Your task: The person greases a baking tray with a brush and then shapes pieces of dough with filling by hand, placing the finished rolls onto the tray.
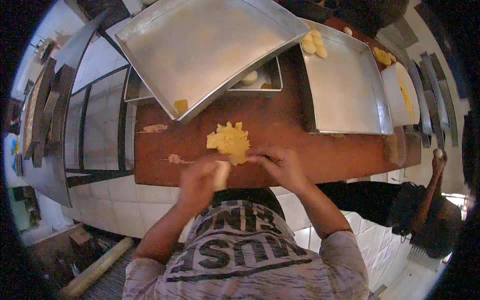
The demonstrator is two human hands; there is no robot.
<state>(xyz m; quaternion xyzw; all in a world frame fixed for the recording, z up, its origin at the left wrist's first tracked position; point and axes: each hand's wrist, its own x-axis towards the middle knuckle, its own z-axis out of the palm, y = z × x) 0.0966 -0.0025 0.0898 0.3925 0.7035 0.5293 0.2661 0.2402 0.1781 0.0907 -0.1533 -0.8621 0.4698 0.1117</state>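
On the reddish-brown table, right in front of me, lies a lumpy heap of soft yellow paste (230, 140). My left hand (196, 184), somewhat blurred, is closed around a pale piece of dough (221, 175) just below the heap. From the other side my right hand (284, 167) reaches in, thumb and fingertips pinched together at the heap's lower right edge. Its fingertips touch the paste; how much they grip is hard to see.
A large metal tray (215, 45) sits tilted over another tray (255, 82) holding a dough ball. At right, a tray (347, 85) holds several dough pieces (314, 44) beside a white tub (400, 95). Smears (155, 128) mark the table (280, 120). Another person (430, 215) stands at far right.
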